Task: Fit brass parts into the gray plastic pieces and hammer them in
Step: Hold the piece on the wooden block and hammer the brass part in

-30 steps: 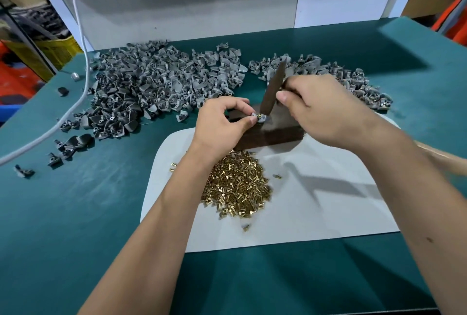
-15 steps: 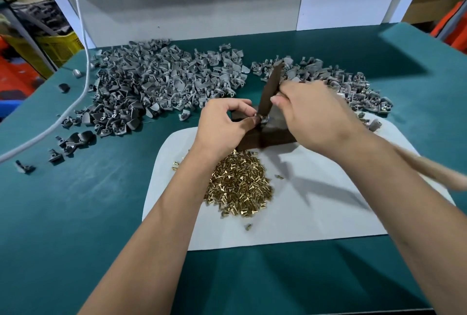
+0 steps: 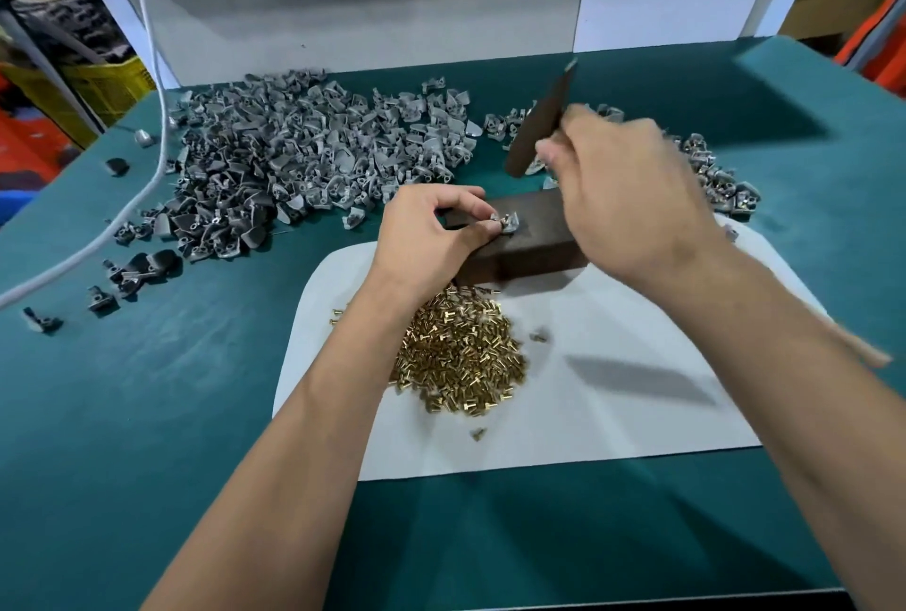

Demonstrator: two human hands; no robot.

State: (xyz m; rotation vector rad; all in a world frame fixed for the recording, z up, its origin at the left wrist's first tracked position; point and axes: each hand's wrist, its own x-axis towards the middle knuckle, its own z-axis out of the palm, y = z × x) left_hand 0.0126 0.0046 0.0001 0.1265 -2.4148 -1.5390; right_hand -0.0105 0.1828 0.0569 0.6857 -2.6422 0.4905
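Brass-loaded gray piece [image 3: 505, 221] sits on top of the dark block [image 3: 532, 238], centre frame, pinched at its edge between thumb and forefinger of our left hand [image 3: 431, 238]. We read the block as the anvil: hard backing, so a blow drives the insert instead of bouncing the plastic. Pinching at the edge keeps our fingertips out of the strike zone, though only just.

Our right hand [image 3: 622, 198] is clenched round a dark flat striker [image 3: 539, 120], raised above and right of the piece, blade angled toward upper centre. Hand is motion-blurred, so we judge we're mid-swing; direction we can't tell. Its pale handle pokes out past our forearm at right edge, also blurred.

Left forearm runs in from lower left, wrist low beside the block; right forearm from lower right, wrist cocked.

Brass parts [image 3: 461, 360] are heaped on the white sheet [image 3: 637, 414] just below the block, close for the left hand. Unfilled gray pieces [image 3: 304, 159] are piled upper left on the green table [image 3: 147, 414]; a smaller pile [image 3: 716, 179], upper right behind the striker hand, is likely finished ones.
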